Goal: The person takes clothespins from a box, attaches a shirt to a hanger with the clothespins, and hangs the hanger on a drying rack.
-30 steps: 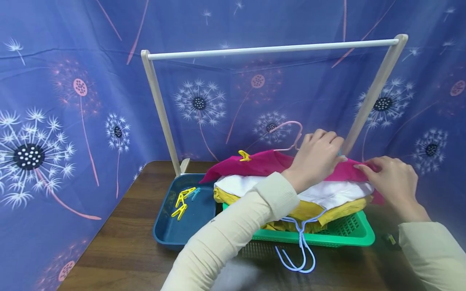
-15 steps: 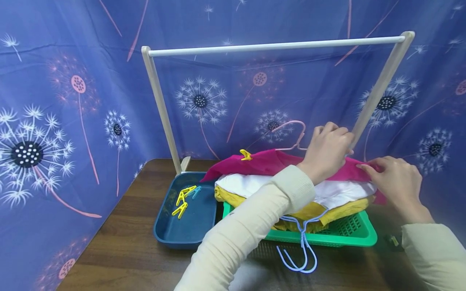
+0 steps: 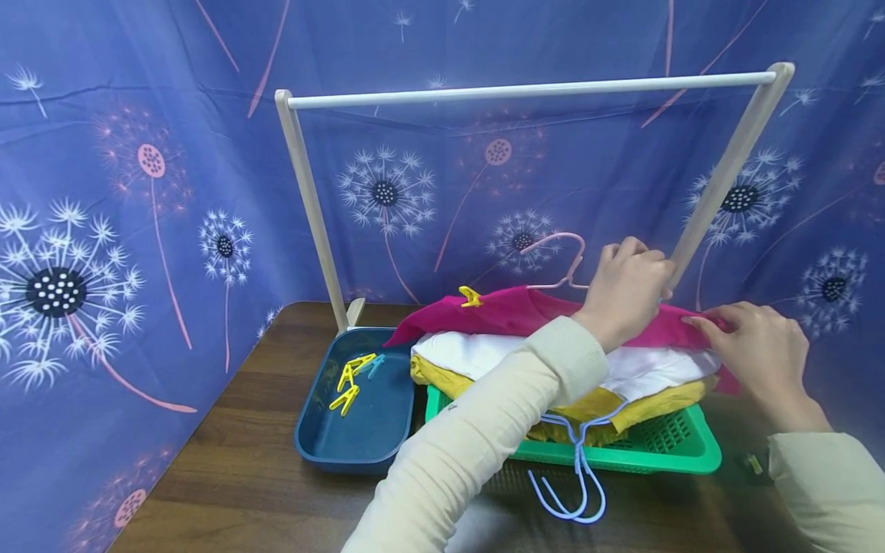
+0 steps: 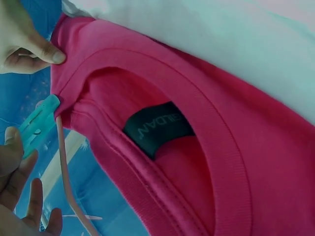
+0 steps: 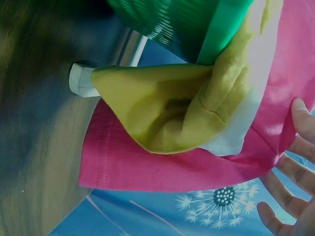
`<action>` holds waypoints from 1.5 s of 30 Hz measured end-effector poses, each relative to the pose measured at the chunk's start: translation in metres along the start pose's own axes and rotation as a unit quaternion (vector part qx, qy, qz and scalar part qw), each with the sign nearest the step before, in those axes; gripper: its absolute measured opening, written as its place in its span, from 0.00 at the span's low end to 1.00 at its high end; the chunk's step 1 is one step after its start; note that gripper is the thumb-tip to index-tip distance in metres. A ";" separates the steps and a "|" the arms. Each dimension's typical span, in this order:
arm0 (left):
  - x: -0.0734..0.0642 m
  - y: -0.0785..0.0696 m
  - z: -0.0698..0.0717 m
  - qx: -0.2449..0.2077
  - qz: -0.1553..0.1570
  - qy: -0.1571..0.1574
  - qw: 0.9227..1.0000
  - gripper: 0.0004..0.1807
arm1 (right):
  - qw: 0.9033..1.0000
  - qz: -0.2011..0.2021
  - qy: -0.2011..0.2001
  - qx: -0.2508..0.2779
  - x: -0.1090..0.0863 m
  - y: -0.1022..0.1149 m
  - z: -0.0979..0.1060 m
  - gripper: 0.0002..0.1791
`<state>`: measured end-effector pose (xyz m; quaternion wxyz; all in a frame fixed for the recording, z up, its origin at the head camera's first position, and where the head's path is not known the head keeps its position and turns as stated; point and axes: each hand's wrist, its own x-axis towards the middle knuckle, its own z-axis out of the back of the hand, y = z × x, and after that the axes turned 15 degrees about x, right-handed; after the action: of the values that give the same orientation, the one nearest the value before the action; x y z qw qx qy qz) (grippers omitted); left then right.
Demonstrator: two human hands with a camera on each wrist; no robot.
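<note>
Clock centred on the green basket point(image 3: 681, 459), 12 toward the rack point(image 3: 525, 93).

The left hand point(image 3: 625, 288), at 1 o'clock, pinches a teal clip point(image 4: 42, 123) between thumb and finger; its other fingers are loosely spread. I see the clip's nose at the neck edge of the pink shirt point(image 3: 501, 313), where the wire of the pink hanger point(image 3: 579, 259) meets the cloth. Cannot tell whether the clip's jaws are closed on the fabric.

The right hand point(image 3: 767, 357), at 2 o'clock, holds the shirt edge, thumb on the near face, fingers behind and spread.

The pink shirt lies across the top of the pile on the basket, its hanger hook rising at 12. A black label point(image 4: 157, 129) shows inside the collar. A yellow clip point(image 3: 470, 296) sits on the shirt at 11.

Under the shirt: a white garment point(image 3: 459, 349), then a yellow garment point(image 3: 439, 376). Blue hangers point(image 3: 578, 459) hang over the basket's rim at 6, hooks toward me.

At 9 stands a blue tray point(image 3: 373, 438) with loose yellow clips point(image 3: 344, 400) and one loose blue clip point(image 3: 376, 366). At 3, a small object point(image 3: 754, 463) lies on the wooden table point(image 3: 228, 468), too dim to identify.
</note>
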<state>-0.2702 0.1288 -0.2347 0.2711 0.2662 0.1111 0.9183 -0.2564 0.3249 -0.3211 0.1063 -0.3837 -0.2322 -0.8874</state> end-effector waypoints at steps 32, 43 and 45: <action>-0.020 0.003 -0.012 0.060 -0.009 -0.046 0.997 0.22 | 1.000 0.002 -0.008 0.006 0.001 -0.002 -0.001 0.14; -0.045 0.019 -0.019 0.053 -0.042 -0.073 0.995 0.19 | 1.000 -0.009 0.003 0.005 0.000 -0.002 0.000 0.14; -0.050 0.022 -0.021 0.058 -0.052 -0.086 0.993 0.20 | 1.000 -0.013 0.005 0.005 0.000 -0.002 0.001 0.14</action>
<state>-0.2558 0.0812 -0.2659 0.3116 0.3531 0.1539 0.8687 -0.2561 0.3268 -0.3213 0.0979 -0.3754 -0.2408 -0.8897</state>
